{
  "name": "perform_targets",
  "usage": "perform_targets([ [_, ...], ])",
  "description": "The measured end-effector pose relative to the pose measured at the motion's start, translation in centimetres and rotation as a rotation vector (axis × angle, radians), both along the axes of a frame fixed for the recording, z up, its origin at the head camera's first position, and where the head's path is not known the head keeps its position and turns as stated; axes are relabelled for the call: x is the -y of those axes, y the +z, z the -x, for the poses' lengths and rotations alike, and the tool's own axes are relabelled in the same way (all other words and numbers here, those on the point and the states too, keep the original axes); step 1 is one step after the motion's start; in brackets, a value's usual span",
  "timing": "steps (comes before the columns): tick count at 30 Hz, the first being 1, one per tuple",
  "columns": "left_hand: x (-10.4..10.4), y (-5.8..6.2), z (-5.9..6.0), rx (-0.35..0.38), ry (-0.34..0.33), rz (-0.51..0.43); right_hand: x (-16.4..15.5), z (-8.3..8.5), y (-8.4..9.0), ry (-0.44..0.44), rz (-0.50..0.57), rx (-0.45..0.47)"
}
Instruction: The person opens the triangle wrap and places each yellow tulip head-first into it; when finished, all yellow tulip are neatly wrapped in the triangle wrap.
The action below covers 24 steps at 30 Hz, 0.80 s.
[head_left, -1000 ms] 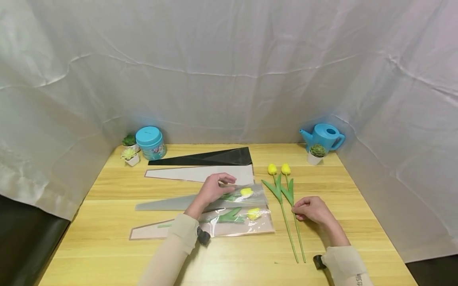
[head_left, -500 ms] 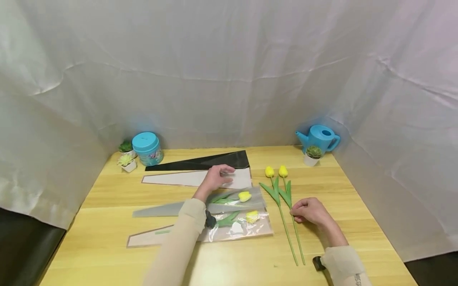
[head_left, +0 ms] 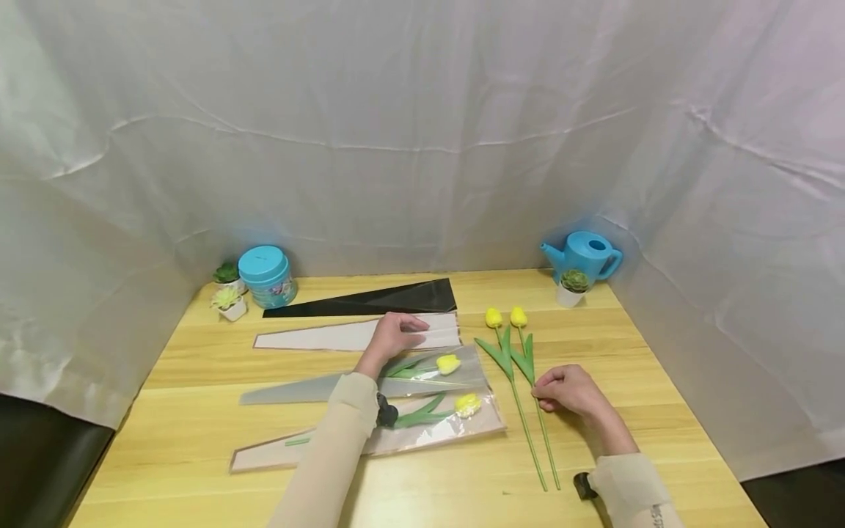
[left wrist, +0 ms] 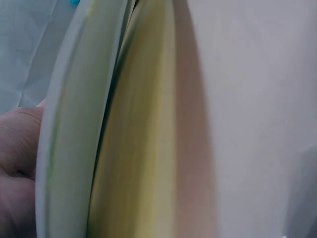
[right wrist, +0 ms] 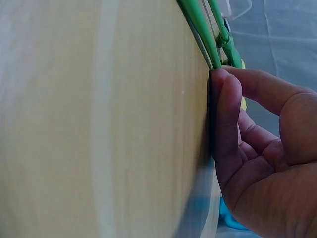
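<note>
Tulips (head_left: pixel 521 367), two loose yellow ones, lying side by side at centre right of the head view, heads toward the back, stems running down toward the lower edge. Right hand (head_left: pixel 568 389) low on the tabletop (head_left: pixel 660 381) beside them, wrist flat, fingers (right wrist: pixel 225 114) curled and pinching the stem of the right-hand tulip (head_left: pixel 543 425) about midway; tips pressed against the wood in the wrist view. Left hand (head_left: pixel 391 336) reaching forward at centre frame, forearm crossing two filled clear sleeves (head_left: pixel 462 381), each with a yellow tulip inside. Palm down on the empty pale sleeve (head_left: pixel 317 339), fingers stretched toward its wide end; cannot tell whether laid flat or nipping an edge, the wrist view being only a blur of sheet edges. Probably the start of another wrapping round: flower taken in one hand, fresh sleeve sought with the other. Next move likely calling for a lifted or parted mouth on the pale sleeve and a stem-first slide, head kept clear of the edge. Black sleeve (head_left: pixel 383 299) behind, untouched; teal tin (head_left: pixel 266 273) at back left, blue watering can (head_left: pixel 584 253) at back right.
</note>
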<state>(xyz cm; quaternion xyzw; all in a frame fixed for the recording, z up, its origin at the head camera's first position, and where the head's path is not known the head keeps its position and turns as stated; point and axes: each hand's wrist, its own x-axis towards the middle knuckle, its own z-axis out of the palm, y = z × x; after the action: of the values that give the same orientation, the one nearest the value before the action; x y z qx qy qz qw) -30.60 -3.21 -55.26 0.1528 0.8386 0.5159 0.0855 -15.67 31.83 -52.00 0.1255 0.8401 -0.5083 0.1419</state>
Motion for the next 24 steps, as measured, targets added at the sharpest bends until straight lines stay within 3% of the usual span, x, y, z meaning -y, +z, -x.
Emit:
perform_targets([
  [10, 0.64, 0.20, -0.14, 0.100, 0.047, -0.145, -0.01, 0.08, 0.03, -0.005, 0.003, 0.006],
  [24, 0.81, 0.59, 0.53, 0.247, 0.182, -0.304, -0.11, 0.16, -0.02, 0.005, -0.010, 0.006],
])
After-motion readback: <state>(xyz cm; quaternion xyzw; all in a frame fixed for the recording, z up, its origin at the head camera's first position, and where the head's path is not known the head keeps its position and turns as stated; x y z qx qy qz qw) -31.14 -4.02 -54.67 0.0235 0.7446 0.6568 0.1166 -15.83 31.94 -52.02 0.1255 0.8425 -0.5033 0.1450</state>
